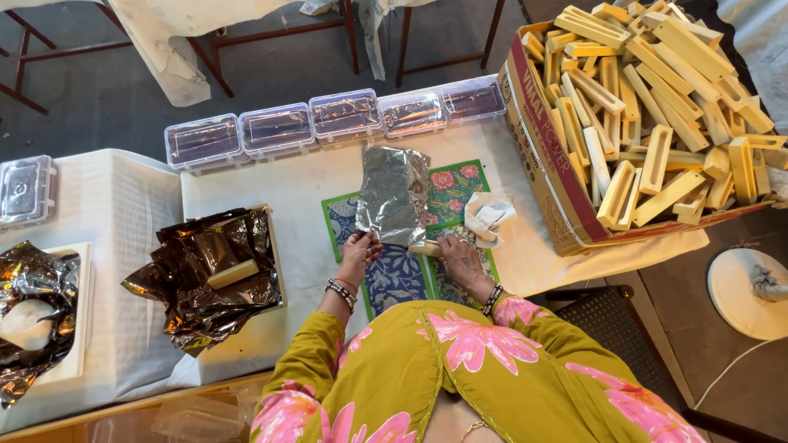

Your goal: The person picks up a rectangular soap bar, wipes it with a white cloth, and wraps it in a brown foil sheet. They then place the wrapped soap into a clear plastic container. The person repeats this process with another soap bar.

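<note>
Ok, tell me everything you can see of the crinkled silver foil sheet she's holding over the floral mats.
The crinkled silver foil sheet is a roughly rectangular piece of thin metallic film, shiny grey and heavily creased. It stands up from the hands, its top edge reaching toward the row of clear plastic lidded boxes. The left hand pinches its lower left corner; the right hand presses its lower right edge against a small pale block. It covers part of the blue and green floral mats on the white table.
</note>
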